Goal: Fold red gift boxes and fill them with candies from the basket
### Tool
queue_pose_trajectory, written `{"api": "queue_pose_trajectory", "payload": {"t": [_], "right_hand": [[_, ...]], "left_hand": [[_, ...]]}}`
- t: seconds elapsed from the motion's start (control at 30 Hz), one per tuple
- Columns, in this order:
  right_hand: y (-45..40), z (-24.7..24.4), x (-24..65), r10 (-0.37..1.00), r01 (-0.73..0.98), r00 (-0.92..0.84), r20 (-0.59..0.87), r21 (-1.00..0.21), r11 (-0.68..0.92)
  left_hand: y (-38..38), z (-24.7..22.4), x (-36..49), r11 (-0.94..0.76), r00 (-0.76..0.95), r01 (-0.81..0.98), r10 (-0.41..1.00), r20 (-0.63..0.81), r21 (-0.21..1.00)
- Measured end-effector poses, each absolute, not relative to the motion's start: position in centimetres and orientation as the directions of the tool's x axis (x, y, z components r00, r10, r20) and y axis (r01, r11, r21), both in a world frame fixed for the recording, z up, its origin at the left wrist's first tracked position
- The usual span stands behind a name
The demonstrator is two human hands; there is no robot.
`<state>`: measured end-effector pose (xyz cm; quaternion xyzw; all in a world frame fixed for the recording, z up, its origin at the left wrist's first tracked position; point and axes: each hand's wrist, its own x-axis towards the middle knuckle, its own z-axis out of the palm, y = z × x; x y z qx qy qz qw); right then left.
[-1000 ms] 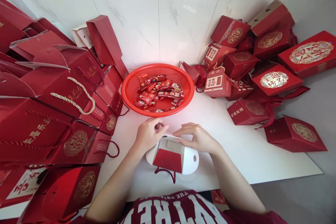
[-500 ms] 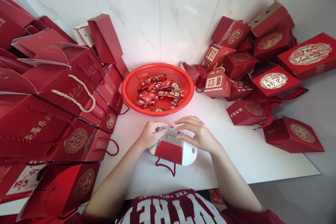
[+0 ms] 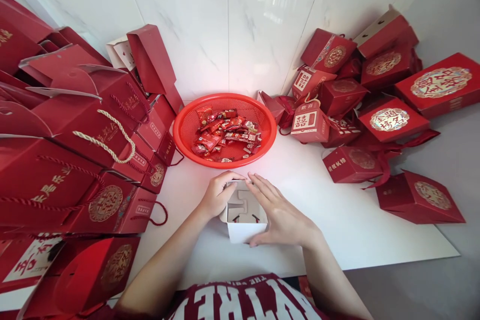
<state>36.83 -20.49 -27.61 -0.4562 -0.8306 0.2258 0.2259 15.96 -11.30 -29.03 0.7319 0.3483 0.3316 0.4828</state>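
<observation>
A small gift box stands on the white table before me with its top open. Its inside is white, and short bits of dark red cord show at the inner near wall. The near flap is folded outward and hangs down, white side up. My left hand grips the box at its left and far edge, thumb by the rim. Along the right side lies my right hand, fingers reaching to the far corner and thumb against the near flap, holding the box between them. The box's outer face is mostly hidden.
A red plastic basket of wrapped sweets stands just beyond the box. Red gift boxes with rope handles are stacked at the left. More closed red boxes crowd the right side. A tiled wall rises behind.
The near flap, which leaned inward with its red face and cord showing, is now turned outward. My right hand has come down around the box's right side; the left stays on it.
</observation>
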Motion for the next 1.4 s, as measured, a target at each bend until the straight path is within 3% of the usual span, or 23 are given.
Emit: {"api": "queue_pose_trajectory", "payload": {"t": [0.13, 0.23, 0.33, 0.47, 0.6, 0.83, 1.07, 1.4], "right_hand": [[-20.5, -29.2, 36.7, 0.894, 0.616, -0.386, 0.227, -0.658, 0.433], [-20.1, -30.2, 37.4, 0.931, 0.590, -0.290, 0.222, -0.725, 0.357], [-19.8, -31.3, 38.0, 0.947, 0.523, -0.234, 0.219, -0.793, 0.312], [-19.8, -32.6, 38.1, 0.943, 0.392, -0.221, 0.247, -0.863, 0.318], [-20.1, -33.2, 38.2, 0.947, 0.317, -0.223, 0.231, -0.902, 0.294], [-19.9, -33.9, 38.0, 0.957, 0.290, -0.213, 0.196, -0.923, 0.254], [-20.0, -33.5, 37.7, 0.942, 0.344, -0.081, 0.326, -0.878, 0.333], [-19.4, -35.0, 38.0, 0.965, 0.301, -0.120, 0.233, -0.918, 0.259]], "left_hand": [[-11.7, -29.9, 16.2, -0.278, 0.613, 0.065, 0.769, 0.182, 0.958], [-12.2, -30.7, 16.4, -0.223, 0.735, -0.123, 0.634, 0.240, 0.967], [-12.4, -31.3, 16.6, -0.172, 0.807, -0.163, 0.543, 0.232, 0.971], [-12.2, -31.8, 16.5, -0.130, 0.791, -0.201, 0.563, 0.240, 0.971], [-12.0, -32.5, 16.3, -0.227, 0.770, -0.104, 0.598, 0.223, 0.968], [-12.9, -33.1, 17.1, -0.211, 0.680, -0.078, 0.704, 0.207, 0.974], [-13.6, -32.5, 17.3, -0.234, 0.635, -0.160, 0.720, 0.281, 0.959], [-13.0, -33.4, 17.4, -0.184, 0.703, -0.087, 0.685, 0.191, 0.979]]}}
